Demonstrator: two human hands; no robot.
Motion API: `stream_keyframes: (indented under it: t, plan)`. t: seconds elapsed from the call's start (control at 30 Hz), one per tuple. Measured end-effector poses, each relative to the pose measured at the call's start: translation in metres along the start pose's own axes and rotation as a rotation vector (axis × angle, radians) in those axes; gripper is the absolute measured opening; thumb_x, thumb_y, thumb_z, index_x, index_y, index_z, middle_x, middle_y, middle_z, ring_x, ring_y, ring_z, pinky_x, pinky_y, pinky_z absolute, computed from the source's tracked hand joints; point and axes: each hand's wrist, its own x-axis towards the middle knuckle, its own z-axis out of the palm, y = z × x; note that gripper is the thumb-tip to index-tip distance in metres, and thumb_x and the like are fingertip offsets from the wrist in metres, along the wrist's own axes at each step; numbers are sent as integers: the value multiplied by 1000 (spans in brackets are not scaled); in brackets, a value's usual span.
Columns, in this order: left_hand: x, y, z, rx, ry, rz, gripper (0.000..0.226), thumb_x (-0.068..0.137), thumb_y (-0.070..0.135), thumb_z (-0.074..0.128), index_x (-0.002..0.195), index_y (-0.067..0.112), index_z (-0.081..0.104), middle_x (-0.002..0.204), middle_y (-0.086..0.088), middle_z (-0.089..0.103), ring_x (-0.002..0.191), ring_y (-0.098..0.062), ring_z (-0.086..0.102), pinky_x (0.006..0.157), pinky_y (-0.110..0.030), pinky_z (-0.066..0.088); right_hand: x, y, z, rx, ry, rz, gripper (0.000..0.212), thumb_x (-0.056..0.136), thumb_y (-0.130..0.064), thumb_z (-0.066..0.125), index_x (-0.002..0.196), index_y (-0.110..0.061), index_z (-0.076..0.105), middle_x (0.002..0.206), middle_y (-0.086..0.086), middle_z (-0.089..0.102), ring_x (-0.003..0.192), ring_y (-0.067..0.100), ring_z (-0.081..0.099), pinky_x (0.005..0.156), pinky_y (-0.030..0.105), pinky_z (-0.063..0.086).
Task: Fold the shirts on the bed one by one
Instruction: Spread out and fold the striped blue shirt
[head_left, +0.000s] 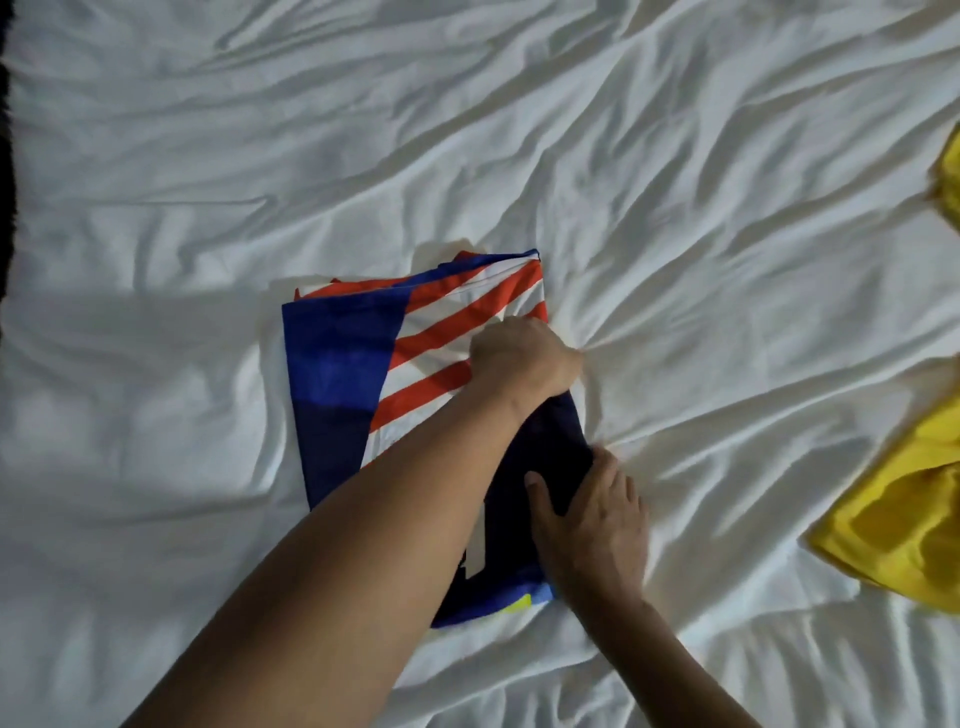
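The flag-striped shirt (363, 364) lies folded mid-bed (156, 156). The left hand (524, 358) curls round its 3 o'clock edge. The right hand (592, 519) lies flat, thumb on the dark 5 o'clock corner. The sheet (701, 338) puckers there, so lifting may drag it and spill the folds.

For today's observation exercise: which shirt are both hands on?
The blue shirt with red and white stripes: left hand and right hand touch its right edge. The yellow shirt lies apart, untouched.
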Motion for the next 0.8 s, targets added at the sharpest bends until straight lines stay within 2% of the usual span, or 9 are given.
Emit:
stream_keyframes:
  t: [0.07, 0.13, 0.27, 0.4, 0.47, 0.53, 0.57, 0.67, 0.8]
  plan:
    - [0, 3, -3, -36, -40, -36, 52, 102, 48, 46, 137, 11, 57, 130, -14, 63, 109, -31, 61, 77, -37, 42, -2, -3, -11, 1, -170, 114, 38, 95, -57, 57, 97, -20, 50, 98, 7, 66, 97, 35, 63, 84, 44, 50]
    - [-6, 0, -5, -74, -36, -36, 47, 104, 41, 47, 140, 11, 54, 132, -14, 63, 108, -31, 62, 78, -37, 44, -9, -5, -17, 30, -255, 158, 34, 98, -56, 53, 90, -23, 46, 91, 5, 67, 91, 34, 63, 77, 42, 51]
    - [-15, -29, -8, -305, 49, -25, 36, 103, 33, 52, 130, 10, 57, 116, -9, 67, 94, -25, 65, 75, -36, 53, -33, -31, -32, 178, -170, 79, 30, 99, -51, 53, 89, -27, 39, 77, 0, 61, 75, 30, 59, 62, 40, 46]
    - [-29, -81, -24, -794, 91, -33, 42, 96, 22, 57, 135, 5, 57, 116, -11, 66, 86, -19, 56, 66, -27, 42, -63, -75, -35, 255, -68, -48, 25, 100, -43, 57, 94, -22, 44, 72, 0, 60, 70, 29, 59, 60, 42, 49]
    - [-43, -115, -35, -944, 103, -42, 30, 90, 15, 60, 116, 3, 63, 105, -10, 67, 75, -17, 56, 54, -26, 36, -80, -103, -31, 287, -64, -99, 23, 100, -42, 57, 97, -22, 46, 74, 4, 63, 72, 32, 61, 62, 47, 52]
    - [-58, -155, -45, -1012, 136, -48, 3, 85, 11, 62, 86, 8, 62, 81, -4, 61, 69, -20, 54, 51, -28, 36, -99, -133, -24, 295, -68, -155, 22, 99, -39, 58, 100, -22, 46, 75, 7, 64, 74, 36, 62, 62, 47, 51]
    - [-66, -177, -49, -1045, 157, -54, 6, 82, 9, 63, 79, 10, 58, 74, -2, 58, 68, -22, 54, 52, -28, 40, -109, -150, -20, 300, -66, -189, 21, 99, -38, 59, 99, -21, 46, 74, 7, 64, 74, 38, 62, 61, 47, 51]
    - [-94, -246, -60, -1145, 161, -92, 9, 80, 5, 63, 74, 11, 59, 69, -7, 62, 58, -24, 60, 58, -36, 57, -140, -198, 0, 343, -77, -274, 23, 97, -32, 60, 91, -24, 39, 69, 3, 58, 69, 39, 60, 55, 48, 49]
    - [-122, -339, -56, -1214, 140, -138, 14, 85, 1, 60, 76, 11, 57, 53, 1, 58, 39, -15, 57, 44, -29, 53, -182, -255, 43, 361, -130, -358, 27, 95, -24, 61, 89, -25, 35, 66, 5, 57, 70, 42, 54, 54, 46, 40]
